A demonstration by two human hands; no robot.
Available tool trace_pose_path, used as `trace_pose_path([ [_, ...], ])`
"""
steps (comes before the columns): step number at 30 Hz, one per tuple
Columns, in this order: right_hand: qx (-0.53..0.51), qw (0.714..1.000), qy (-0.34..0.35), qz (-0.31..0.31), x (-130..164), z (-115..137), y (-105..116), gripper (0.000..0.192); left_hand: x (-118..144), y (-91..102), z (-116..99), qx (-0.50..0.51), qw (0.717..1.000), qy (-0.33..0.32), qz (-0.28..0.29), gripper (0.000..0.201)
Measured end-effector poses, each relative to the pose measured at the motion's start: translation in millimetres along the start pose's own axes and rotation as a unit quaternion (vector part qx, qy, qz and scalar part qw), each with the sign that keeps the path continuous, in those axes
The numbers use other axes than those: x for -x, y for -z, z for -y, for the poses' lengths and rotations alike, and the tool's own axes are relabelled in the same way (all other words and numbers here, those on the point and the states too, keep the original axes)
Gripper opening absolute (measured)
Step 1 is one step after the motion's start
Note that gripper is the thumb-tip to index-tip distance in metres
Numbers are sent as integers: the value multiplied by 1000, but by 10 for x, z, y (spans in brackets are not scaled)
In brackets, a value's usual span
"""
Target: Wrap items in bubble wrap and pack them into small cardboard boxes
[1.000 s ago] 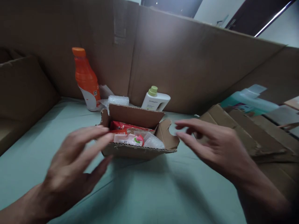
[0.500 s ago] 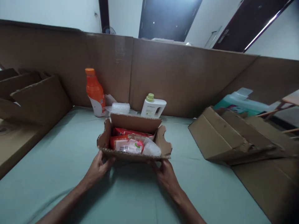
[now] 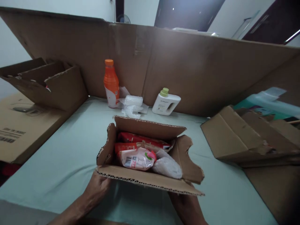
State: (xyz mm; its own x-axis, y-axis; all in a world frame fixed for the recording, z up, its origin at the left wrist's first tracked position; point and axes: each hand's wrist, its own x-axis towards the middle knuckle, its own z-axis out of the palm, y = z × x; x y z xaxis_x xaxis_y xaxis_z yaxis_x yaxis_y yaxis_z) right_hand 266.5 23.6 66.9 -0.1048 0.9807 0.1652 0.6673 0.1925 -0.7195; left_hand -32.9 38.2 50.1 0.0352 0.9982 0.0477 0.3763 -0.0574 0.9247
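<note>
Brown box (image 3: pixel 145 182) holds red and pink packets (image 3: pixel 137 157); far, an orange bottle (image 3: pixel 111 82), white jug (image 3: pixel 166 103) capped green.

The box flap (image 3: pixel 150 181) hides both hands' fingers.

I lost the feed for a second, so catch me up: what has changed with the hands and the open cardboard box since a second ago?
Both hands, open and apart a second ago, took hold of the small cardboard box at its near edge. The left hand and right hand now grip it from below and have drawn it toward the person. The packets stayed inside; the orange bottle and white bottle stayed by the cardboard wall.
</note>
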Motion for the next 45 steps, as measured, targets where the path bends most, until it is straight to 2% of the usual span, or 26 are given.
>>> trace_pose_path([
  [4,-21,999,30,-19,-57,107,-293,29,149,158,155,0,997,33,-70,35],
  [7,-26,999,27,-33,-173,106,-479,33,207,165,238,28,993,52,-101,42],
  [13,-24,1000,-3,9,-194,-237,-503,33,250,-43,338,89,989,52,-106,60],
  [15,-19,1000,-8,17,-220,-262,-519,32,247,-38,364,97,988,49,-112,59],
  [17,-12,1000,-6,26,-302,-174,-578,33,221,60,394,105,986,49,-122,59],
  [19,-10,999,14,29,-447,21,-692,35,166,263,434,107,983,48,-140,59],
  [21,-14,998,49,22,-645,297,-861,34,85,560,486,108,979,43,-168,59],
  [26,-58,988,133,44,-1251,1111,-1473,25,-132,1510,622,107,962,52,-248,63],
  [30,-119,969,196,97,-1731,1659,-2042,45,-180,2194,713,86,932,57,-346,66],
  [33,-146,953,225,145,-2011,1974,-2432,57,-96,2549,819,38,912,67,-403,63],
  [35,-150,944,234,174,-2149,2162,-2655,62,-8,2699,908,8,895,72,-440,61],
  [38,-142,934,252,209,-2306,2428,-2938,67,120,2813,1023,-12,874,74,-481,62],
  [42,-115,923,273,245,-2492,2732,-3245,70,223,2841,1087,-22,849,107,-517,66],
  [45,-92,927,265,249,-2640,2912,-3421,67,217,2827,1091,-48,835,114,-537,64],
])
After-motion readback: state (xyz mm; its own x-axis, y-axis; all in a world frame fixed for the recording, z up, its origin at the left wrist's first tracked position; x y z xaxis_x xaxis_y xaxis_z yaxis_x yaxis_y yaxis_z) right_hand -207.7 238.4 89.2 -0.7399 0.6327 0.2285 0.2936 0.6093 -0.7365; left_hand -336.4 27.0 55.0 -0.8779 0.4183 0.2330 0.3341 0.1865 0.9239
